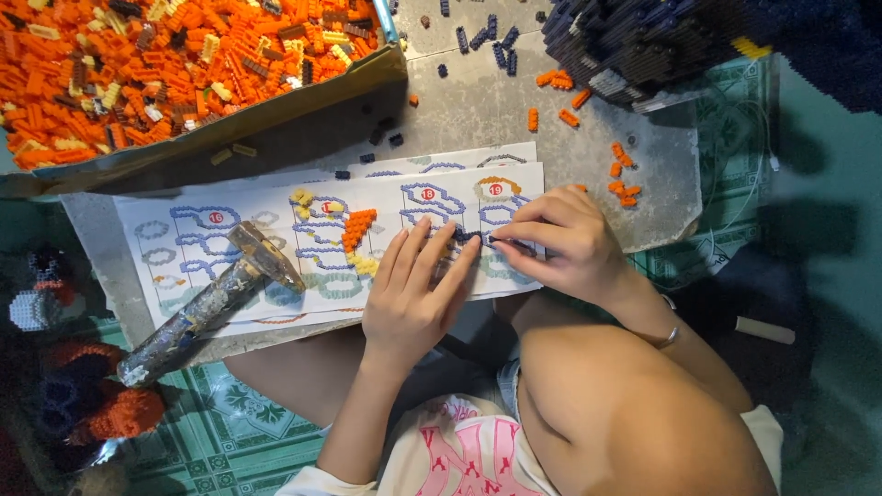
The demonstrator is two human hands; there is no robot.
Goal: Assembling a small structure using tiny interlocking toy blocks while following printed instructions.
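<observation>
Hammer [216, 289] on instruction sheet [230, 230], left of hands; brick box [184, 73] behind sheet.

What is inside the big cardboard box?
The cardboard box is heaped with small orange bricks, with some yellow and brown ones mixed in. Its bottom is covered by the pile, so anything beneath cannot be seen.

Orange bricks [138, 73], flecked with yellow and brown, filled the tray [276, 110]. The instruction sheet [276, 239] was white with blue, orange and yellow outlines. The built block model [634, 41] was dark navy. The floor tiles [230, 432] showed a green floral pattern.
</observation>
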